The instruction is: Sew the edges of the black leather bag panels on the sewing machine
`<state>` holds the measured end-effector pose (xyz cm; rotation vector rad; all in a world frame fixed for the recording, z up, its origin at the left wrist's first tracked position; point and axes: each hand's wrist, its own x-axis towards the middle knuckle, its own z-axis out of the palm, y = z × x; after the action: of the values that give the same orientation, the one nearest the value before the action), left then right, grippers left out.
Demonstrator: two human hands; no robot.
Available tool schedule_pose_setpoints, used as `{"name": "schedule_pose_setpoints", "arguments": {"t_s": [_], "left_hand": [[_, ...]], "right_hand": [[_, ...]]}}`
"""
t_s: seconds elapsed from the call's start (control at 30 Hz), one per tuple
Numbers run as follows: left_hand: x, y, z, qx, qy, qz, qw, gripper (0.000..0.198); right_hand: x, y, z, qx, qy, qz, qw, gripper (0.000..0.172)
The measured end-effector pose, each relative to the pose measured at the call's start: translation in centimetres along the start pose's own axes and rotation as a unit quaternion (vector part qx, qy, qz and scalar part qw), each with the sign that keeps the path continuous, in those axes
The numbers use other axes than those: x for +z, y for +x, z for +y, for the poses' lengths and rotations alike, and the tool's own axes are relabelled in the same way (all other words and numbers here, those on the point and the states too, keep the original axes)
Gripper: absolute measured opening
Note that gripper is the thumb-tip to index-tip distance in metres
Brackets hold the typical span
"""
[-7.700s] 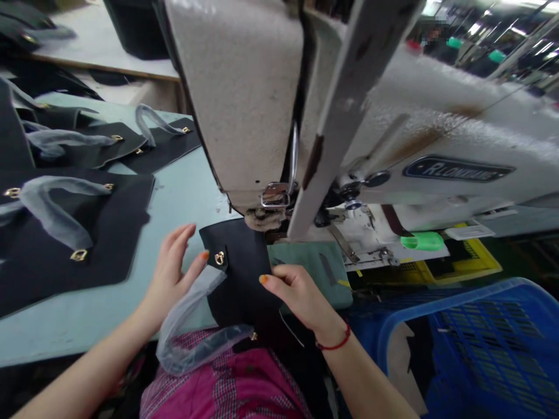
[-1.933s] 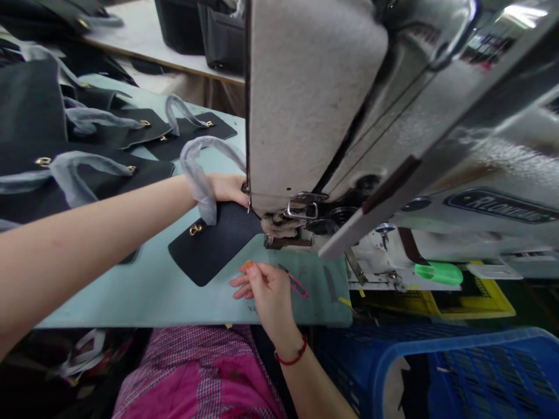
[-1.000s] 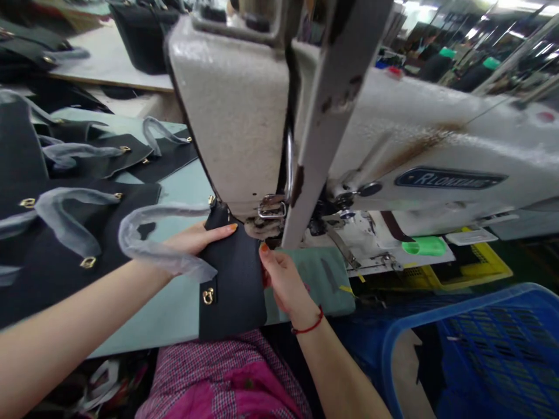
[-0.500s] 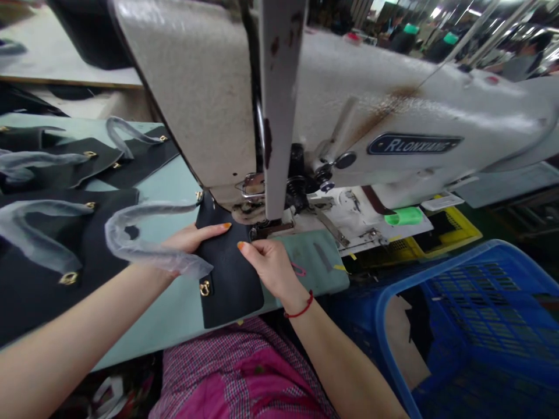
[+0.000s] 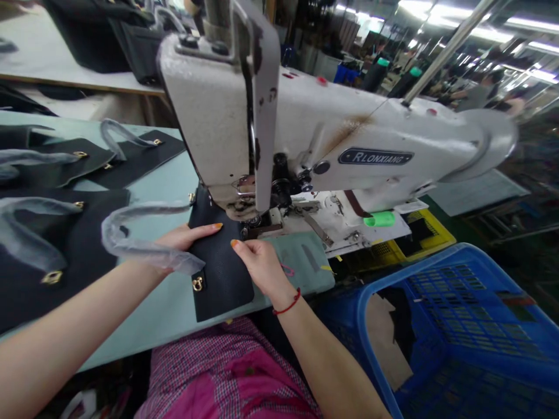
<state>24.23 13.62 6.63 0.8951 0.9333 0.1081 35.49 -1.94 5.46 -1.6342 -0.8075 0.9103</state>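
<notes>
A black leather bag panel (image 5: 222, 276) lies under the sewing machine's presser foot (image 5: 251, 224), its right edge by the needle area. A plastic-wrapped handle (image 5: 126, 235) joins its left side through gold metal fittings (image 5: 198, 284). My left hand (image 5: 179, 241) grips the panel's left side, thumb flat on top; its other fingers are hidden behind the handle and the panel. At the right edge, my right hand (image 5: 264, 265) pinches the panel, thumb on top and fingers curled. The white sewing machine (image 5: 209, 122) stands just beyond both hands.
More black panels (image 5: 96, 233) with wrapped handles lie on the pale green tabletop (image 5: 144, 308) to the left. A blue plastic basket (image 5: 367, 291) holding scraps stands at the right. Behind it is a yellow crate (image 5: 441, 233). Black bags (image 5: 135, 52) sit on a table behind.
My view has tilted up and drawn back, so more of the machine shows. Both hands keep their hold, and the panel stays in nearly the same place under the presser foot.
</notes>
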Motion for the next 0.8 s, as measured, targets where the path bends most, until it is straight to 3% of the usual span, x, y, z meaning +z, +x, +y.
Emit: {"name": "schedule_pose_setpoints", "arguments": {"t_s": [0.8], "left_hand": [[-0.6,1.0,0.2,0.041,-0.014,-0.023,0.999,0.052]], "right_hand": [[-0.5,1.1,-0.1,0.003,-0.008,-0.036,0.999,0.047]]}}
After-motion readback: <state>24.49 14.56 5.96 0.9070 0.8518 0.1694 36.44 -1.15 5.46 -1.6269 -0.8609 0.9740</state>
